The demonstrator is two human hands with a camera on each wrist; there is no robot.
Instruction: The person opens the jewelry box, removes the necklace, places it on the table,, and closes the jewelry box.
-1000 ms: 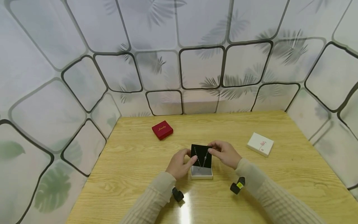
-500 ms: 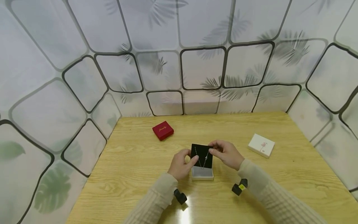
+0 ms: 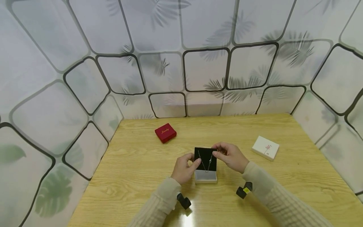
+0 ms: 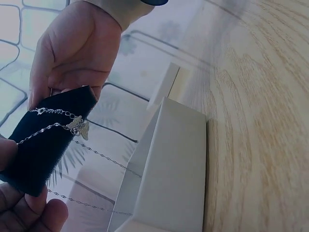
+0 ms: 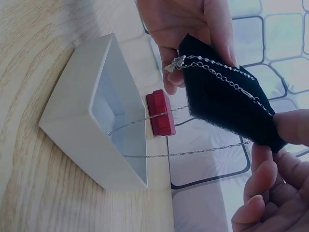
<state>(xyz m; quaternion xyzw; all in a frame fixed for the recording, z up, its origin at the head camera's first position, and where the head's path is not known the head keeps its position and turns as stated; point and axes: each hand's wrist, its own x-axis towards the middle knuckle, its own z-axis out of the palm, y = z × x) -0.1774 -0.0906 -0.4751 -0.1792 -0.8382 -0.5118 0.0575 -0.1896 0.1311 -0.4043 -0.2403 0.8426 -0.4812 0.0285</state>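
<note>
Both hands hold up a black velvet jewelry pad (image 3: 204, 154) above an open white box (image 3: 205, 181). The left hand (image 3: 182, 168) pinches its left edge, thumb on the front. At the upper right corner, the right hand (image 3: 232, 158) grips it between thumb and fingers. A silver necklace (image 3: 210, 161) is looped over the pad. The left wrist view shows its clasp end and a small butterfly-shaped charm (image 4: 78, 126) on one face of the pad (image 4: 36, 164). Two chain strands hang from the pad down into the box (image 5: 77, 111) in the right wrist view.
A red jewelry box (image 3: 165, 133) with gold lettering lies at the back left of the wooden table (image 3: 136, 164). To the right is a white lid (image 3: 265, 148) with a pink flower print. Patterned cloth (image 3: 204, 69) surrounds the table.
The pad's top edge stands slightly lower in the head view than half a second ago. Both hands keep their grip, and the boxes stay in place.
</note>
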